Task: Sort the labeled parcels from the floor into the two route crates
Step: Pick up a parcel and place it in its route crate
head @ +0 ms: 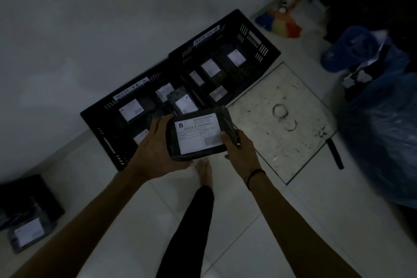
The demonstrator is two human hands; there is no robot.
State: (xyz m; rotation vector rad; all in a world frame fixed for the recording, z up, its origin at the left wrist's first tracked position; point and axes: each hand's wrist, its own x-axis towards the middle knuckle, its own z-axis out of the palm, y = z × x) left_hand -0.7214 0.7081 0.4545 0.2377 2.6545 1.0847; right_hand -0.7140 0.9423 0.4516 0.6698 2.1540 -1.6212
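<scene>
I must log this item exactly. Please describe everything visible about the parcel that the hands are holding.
The parcel is a flat, rounded-corner packet in dark glossy wrap, plastic by its look. A white label on its top face shows a large "B" and the line "ROUTE B SHIPMENT". It is held above the floor, label up, near the crates. The left hand grips its left edge, the right hand its right.

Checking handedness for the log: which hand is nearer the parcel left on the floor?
Left. The left hand grips the held parcel on the side toward the floor parcel at lower left; the right hand grips its far side.
</scene>
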